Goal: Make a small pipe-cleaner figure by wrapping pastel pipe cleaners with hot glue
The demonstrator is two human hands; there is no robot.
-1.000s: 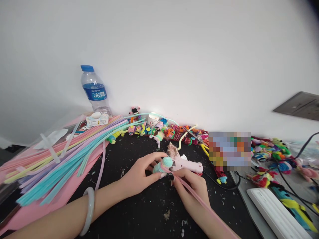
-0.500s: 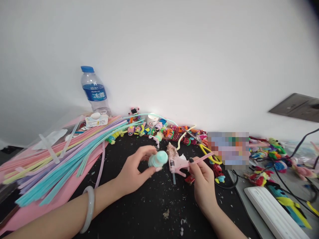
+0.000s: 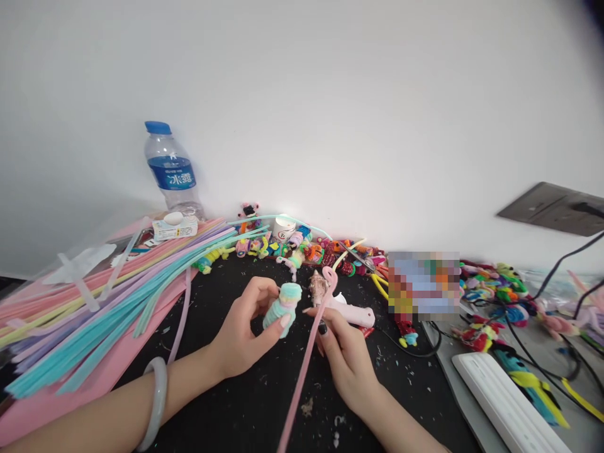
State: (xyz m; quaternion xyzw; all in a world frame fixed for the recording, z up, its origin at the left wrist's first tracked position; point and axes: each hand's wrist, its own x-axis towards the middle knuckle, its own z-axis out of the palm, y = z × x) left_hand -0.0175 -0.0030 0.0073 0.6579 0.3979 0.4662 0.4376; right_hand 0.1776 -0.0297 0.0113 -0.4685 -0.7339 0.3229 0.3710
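My left hand (image 3: 243, 330) pinches a small fuzzy coil (image 3: 283, 305) of teal, pink and purple pipe cleaner, held upright between thumb and fingers above the black mat. My right hand (image 3: 344, 352) grips a long pink pipe cleaner (image 3: 306, 358) near its upper end; its tip curls into a hook close to the coil, and its tail runs down toward the bottom edge. Just behind the right hand, a pink glue gun (image 3: 346, 311) lies on the mat. A pale bangle (image 3: 155, 402) is on my left wrist.
A fan of pastel pipe cleaners (image 3: 94, 302) covers the left side on pink sheets. A water bottle (image 3: 170, 170) stands by the wall. Finished fuzzy figures (image 3: 302, 248) line the back edge. Cables and a white power strip (image 3: 509, 402) lie at right.
The right hand drew back from the glue gun and now holds the pink pipe cleaner upright with a hooked tip beside the coil. The left hand tilted the coil upright and shifted slightly left.
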